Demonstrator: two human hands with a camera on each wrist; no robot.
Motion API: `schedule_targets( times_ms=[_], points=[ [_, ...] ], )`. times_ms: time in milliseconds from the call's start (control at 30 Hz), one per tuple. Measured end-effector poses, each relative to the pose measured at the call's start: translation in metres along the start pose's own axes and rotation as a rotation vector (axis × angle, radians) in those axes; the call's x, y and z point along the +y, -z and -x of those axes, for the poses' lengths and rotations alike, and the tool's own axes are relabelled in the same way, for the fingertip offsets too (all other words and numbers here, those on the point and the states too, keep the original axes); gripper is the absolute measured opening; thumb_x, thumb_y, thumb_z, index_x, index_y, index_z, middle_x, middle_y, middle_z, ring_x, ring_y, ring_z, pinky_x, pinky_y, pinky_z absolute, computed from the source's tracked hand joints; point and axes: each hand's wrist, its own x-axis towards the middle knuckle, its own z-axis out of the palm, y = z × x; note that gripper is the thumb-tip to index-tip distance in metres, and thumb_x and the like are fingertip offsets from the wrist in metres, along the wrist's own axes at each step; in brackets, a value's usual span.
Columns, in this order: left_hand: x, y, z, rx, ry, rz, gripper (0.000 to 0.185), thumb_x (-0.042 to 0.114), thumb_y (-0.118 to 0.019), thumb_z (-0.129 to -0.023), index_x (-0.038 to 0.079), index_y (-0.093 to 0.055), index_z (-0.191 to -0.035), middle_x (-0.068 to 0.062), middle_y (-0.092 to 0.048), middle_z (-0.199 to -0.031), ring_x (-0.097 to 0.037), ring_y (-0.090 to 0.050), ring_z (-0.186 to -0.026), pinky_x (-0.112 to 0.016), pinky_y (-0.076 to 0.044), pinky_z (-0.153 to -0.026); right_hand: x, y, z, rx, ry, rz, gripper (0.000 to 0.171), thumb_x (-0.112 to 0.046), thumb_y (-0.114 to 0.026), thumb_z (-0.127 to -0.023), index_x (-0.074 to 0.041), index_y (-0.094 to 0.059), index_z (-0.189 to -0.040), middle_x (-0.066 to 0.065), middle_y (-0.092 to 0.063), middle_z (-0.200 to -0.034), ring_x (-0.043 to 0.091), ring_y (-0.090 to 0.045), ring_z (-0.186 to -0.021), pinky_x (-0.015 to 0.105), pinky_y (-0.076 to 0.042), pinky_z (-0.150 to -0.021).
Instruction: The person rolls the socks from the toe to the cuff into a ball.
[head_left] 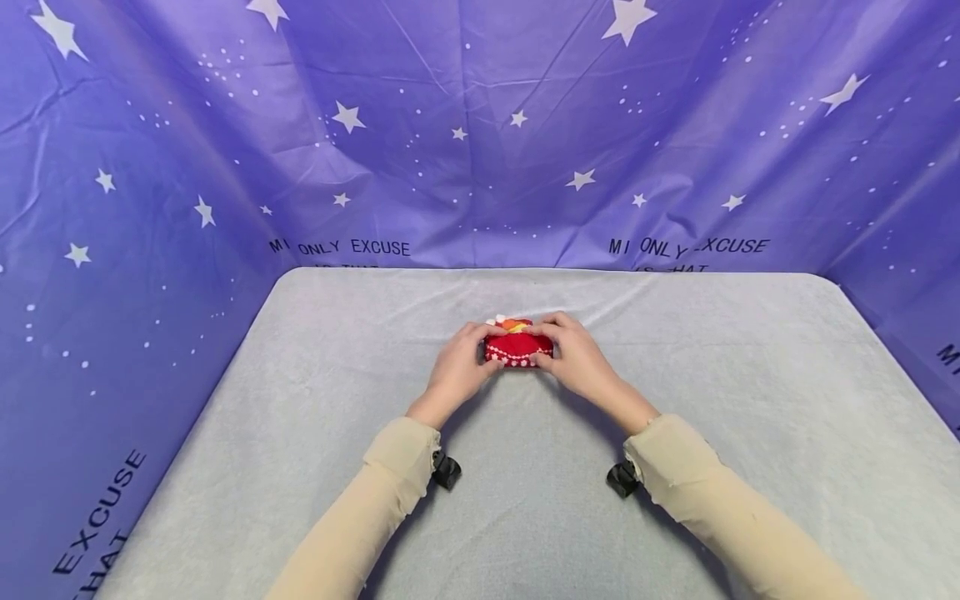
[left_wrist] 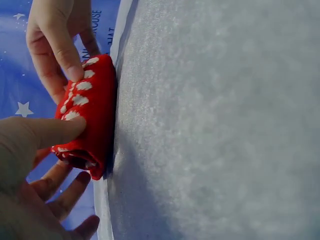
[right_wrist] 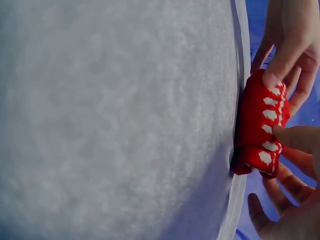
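A rolled piece of red knitted cloth [head_left: 519, 350] with white motifs lies toward the far side of the table. Orange and yellow patches show at its top beside white bits. My left hand [head_left: 459, 362] grips its left end, thumb on the near face and fingers over the top. The right hand [head_left: 576, 354] holds the other end in the same way. In the left wrist view the red roll [left_wrist: 95, 110] shows its coiled, hollow end by the left thumb. From the right wrist, the roll [right_wrist: 252, 117] has a folded flap at its near end.
A pale grey cloth covers the table [head_left: 525, 517]. Purple curtains [head_left: 465, 192] with white stars and black lettering hang behind it and at both sides. Black devices [head_left: 447, 471] are strapped at both wrists, below rolled beige sleeves [head_left: 720, 492].
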Motion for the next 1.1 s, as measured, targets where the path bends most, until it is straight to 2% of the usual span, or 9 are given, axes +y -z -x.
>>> schedule_targets(
  times_ms=[167,333,500,700,867,1100],
  points=[
    [-0.001,0.003,-0.006,0.015,0.062,-0.036,0.045,0.018,-0.077,-0.086,0.021,-0.065,-0.129,-0.012,-0.061,-0.137,-0.033,-0.057,-0.128,-0.051,-0.044,-0.108,-0.004,-0.002,-0.005,-0.018,-0.005,0.044,0.059,-0.007,-0.082,-0.078,-0.009,-0.059,-0.133,0.016,-0.061,-0.129,0.037,-0.054,-0.123,0.056,-0.041,-0.11],
    [-0.003,0.006,-0.012,0.01,0.108,-0.038,0.044,0.026,-0.074,-0.089,0.021,-0.064,-0.131,-0.012,-0.064,-0.133,-0.031,-0.06,-0.122,-0.05,-0.047,-0.103,-0.002,-0.004,-0.014,-0.026,-0.013,0.079,0.053,-0.003,-0.081,-0.076,-0.007,-0.061,-0.125,0.018,-0.061,-0.126,0.039,-0.055,-0.121,0.055,-0.04,-0.111],
    [-0.004,0.005,-0.015,0.012,0.083,-0.028,0.047,0.026,-0.074,-0.09,0.017,-0.061,-0.134,-0.011,-0.062,-0.134,-0.031,-0.058,-0.125,-0.05,-0.046,-0.106,0.001,-0.003,-0.021,-0.045,-0.052,0.047,0.046,-0.003,-0.078,-0.079,-0.005,-0.064,-0.123,0.019,-0.061,-0.126,0.04,-0.056,-0.12,0.055,-0.04,-0.111],
    [-0.004,0.004,-0.017,-0.005,0.028,-0.003,0.055,0.015,-0.077,-0.085,0.016,-0.058,-0.136,-0.01,-0.057,-0.141,-0.031,-0.053,-0.133,-0.05,-0.041,-0.112,0.008,0.0,-0.025,-0.063,-0.074,0.02,0.046,-0.006,-0.077,-0.081,-0.005,-0.064,-0.125,0.019,-0.06,-0.129,0.039,-0.056,-0.121,0.056,-0.04,-0.11],
    [-0.006,0.003,-0.02,0.012,0.058,0.009,0.047,0.015,-0.075,-0.088,0.018,-0.061,-0.132,-0.008,-0.059,-0.139,-0.03,-0.054,-0.132,-0.048,-0.041,-0.112,0.008,0.001,-0.027,-0.074,-0.071,0.0,0.047,-0.009,-0.077,-0.083,-0.006,-0.063,-0.128,0.018,-0.06,-0.13,0.039,-0.056,-0.122,0.056,-0.039,-0.111],
    [-0.007,0.004,-0.023,0.035,0.1,-0.023,0.039,0.022,-0.073,-0.09,0.021,-0.065,-0.129,-0.006,-0.063,-0.136,-0.03,-0.056,-0.129,-0.049,-0.045,-0.107,0.011,0.0,-0.028,-0.09,-0.034,0.018,0.059,-0.004,-0.079,-0.08,-0.006,-0.057,-0.134,0.018,-0.059,-0.133,0.04,-0.053,-0.127,0.057,-0.037,-0.113]
  ],
)
